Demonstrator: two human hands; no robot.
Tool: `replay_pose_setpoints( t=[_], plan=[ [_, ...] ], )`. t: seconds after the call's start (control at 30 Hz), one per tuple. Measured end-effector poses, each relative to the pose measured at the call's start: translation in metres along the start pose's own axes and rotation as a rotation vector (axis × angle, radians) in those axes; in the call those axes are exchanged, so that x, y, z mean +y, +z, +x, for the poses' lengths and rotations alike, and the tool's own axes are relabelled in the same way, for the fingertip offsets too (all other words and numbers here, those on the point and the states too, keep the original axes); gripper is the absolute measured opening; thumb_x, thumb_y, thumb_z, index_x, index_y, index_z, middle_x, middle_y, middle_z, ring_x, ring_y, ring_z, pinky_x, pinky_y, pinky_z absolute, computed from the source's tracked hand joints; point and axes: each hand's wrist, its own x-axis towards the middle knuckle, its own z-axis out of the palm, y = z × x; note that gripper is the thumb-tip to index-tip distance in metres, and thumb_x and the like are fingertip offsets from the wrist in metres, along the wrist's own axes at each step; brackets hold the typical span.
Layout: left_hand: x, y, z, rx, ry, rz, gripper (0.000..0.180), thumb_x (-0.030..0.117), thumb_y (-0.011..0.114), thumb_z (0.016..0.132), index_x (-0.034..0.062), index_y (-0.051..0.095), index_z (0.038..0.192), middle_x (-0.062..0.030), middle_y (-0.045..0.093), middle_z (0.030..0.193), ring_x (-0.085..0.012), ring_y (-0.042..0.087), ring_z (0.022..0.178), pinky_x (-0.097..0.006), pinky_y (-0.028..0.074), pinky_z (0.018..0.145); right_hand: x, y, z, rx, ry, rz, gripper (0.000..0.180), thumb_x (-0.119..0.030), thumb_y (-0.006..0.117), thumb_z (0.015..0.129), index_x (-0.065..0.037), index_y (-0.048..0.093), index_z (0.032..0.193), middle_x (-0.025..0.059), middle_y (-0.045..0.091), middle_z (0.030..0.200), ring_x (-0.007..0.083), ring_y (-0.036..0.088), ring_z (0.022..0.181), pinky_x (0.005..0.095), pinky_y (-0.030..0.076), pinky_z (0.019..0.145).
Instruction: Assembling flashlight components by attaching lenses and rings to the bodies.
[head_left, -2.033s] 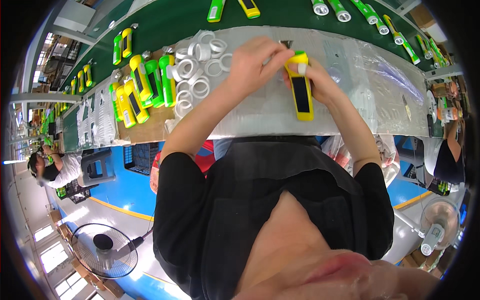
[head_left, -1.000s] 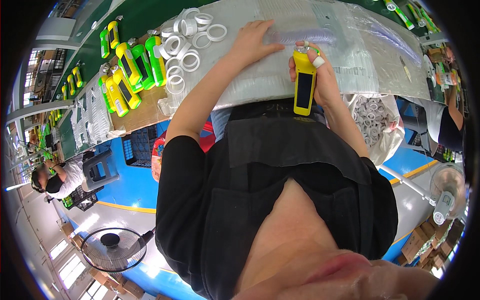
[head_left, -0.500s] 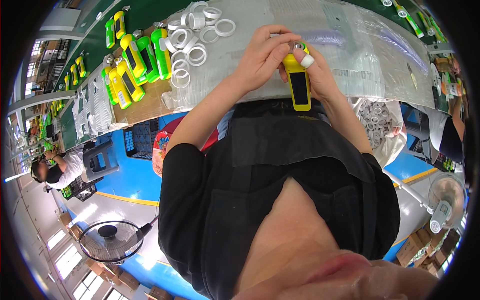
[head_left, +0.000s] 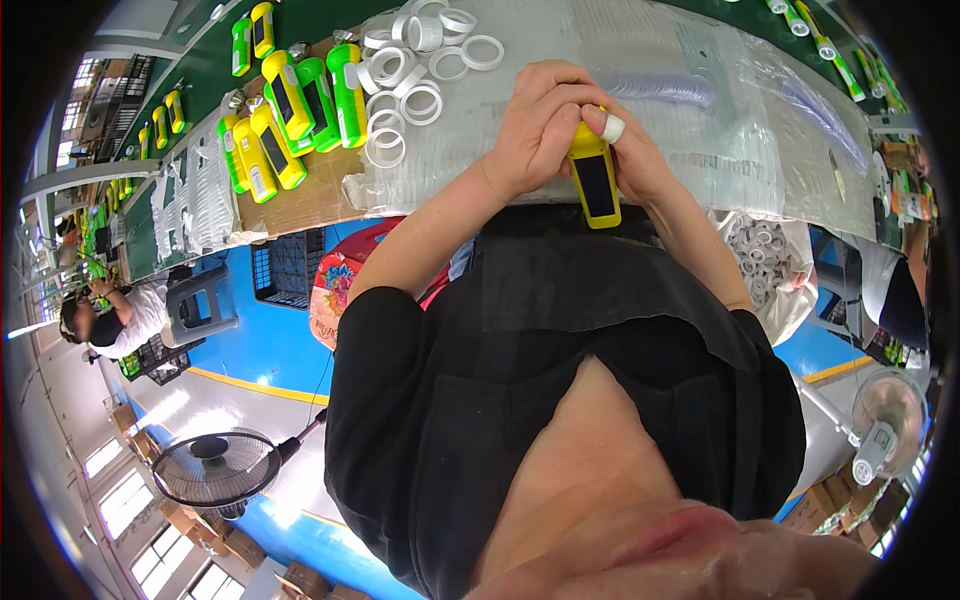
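Presently: one yellow flashlight [head_left: 598,190], black-panelled, gripped by right hand [head_left: 638,165] at near edge of worktop [head_left: 800,190]; left hand [head_left: 543,128] over its head, hold partly hidden, cannot tell.

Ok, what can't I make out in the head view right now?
All in the head view:
Top end of the yellow flashlight: covered by the left hand and right hand.
Some upper-right flashlights: cut off by the top edge.
Number of small rings in the white sack: too small, heaped together.
Sack's left side: behind the right forearm.
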Motion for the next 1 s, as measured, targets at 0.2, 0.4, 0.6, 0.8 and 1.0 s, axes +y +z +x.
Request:
replay_pose_setpoints(
  t=[0.2, 0.4, 0.6, 0.8, 1.0],
  plan=[
    [-0.028, -0.04, 0.027, 0.136, -0.031, 0.294, 0.029, 0.022, 0.061, 0.091, 0.0072, 0.066, 0.115, -0.0165, 0.054, 0.129, -0.0314, 0.049, 0.121, -0.042, 0.038, 0.101, -0.03, -0.013, 0.03, 0.056, -0.431, -0.189, 0.031, -0.022, 0.051, 0.099, -0.007, 0.05, 0.125, 0.0096, 0.061, 0.084, 0.0151, 0.058, 0.072, 0.0283, 0.047, 0.068],
    [-0.077, -0.076, 0.008, -0.378, -0.051, 1.033, 0.025, 0.029, 0.076, 0.08, 0.0117, 0.073, 0.098, -0.0128, 0.059, 0.125, -0.035, 0.053, 0.116, -0.043, 0.043, 0.095, -0.018, -0.028, 0.044, 0.099, -0.477, -0.365, 0.038, -0.029, 0.05, 0.098, -0.004, 0.047, 0.126, 0.0118, 0.059, 0.086, 0.0173, 0.057, 0.073, 0.0305, 0.047, 0.068],
    [-0.01, -0.048, 0.051, -0.066, -0.125, 0.182, 0.025, 0.015, 0.082, 0.075, 0.0082, 0.073, 0.098, -0.0096, 0.065, 0.106, -0.0212, 0.064, 0.092, -0.029, 0.051, 0.075, -0.02, -0.026, 0.043, 0.096, -0.448, -0.384, 0.036, -0.022, 0.048, 0.097, -0.005, 0.047, 0.128, 0.0107, 0.061, 0.093, 0.017, 0.06, 0.075, 0.0299, 0.049, 0.07],
    [0.003, -0.035, 0.061, -0.11, 0.037, 0.307, 0.03, 0.02, 0.083, 0.073, 0.01, 0.074, 0.1, -0.0078, 0.064, 0.1, -0.0208, 0.064, 0.087, -0.03, 0.052, 0.07, -0.014, -0.031, 0.043, 0.073, -0.474, -0.362, 0.035, -0.02, 0.049, 0.096, -0.006, 0.047, 0.129, 0.0085, 0.062, 0.101, 0.0147, 0.063, 0.081, 0.0291, 0.051, 0.075],
    [0.003, -0.033, 0.063, -0.13, 0.065, 0.344, 0.033, 0.028, 0.083, 0.069, 0.0144, 0.075, 0.098, -0.006, 0.062, 0.094, -0.0221, 0.063, 0.083, -0.032, 0.052, 0.069, -0.023, -0.036, 0.039, 0.075, -0.568, -0.385, 0.047, -0.026, 0.056, 0.097, -0.01, 0.042, 0.139, 0.0082, 0.062, 0.113, 0.019, 0.064, 0.099, 0.0305, 0.05, 0.088]
  ],
)
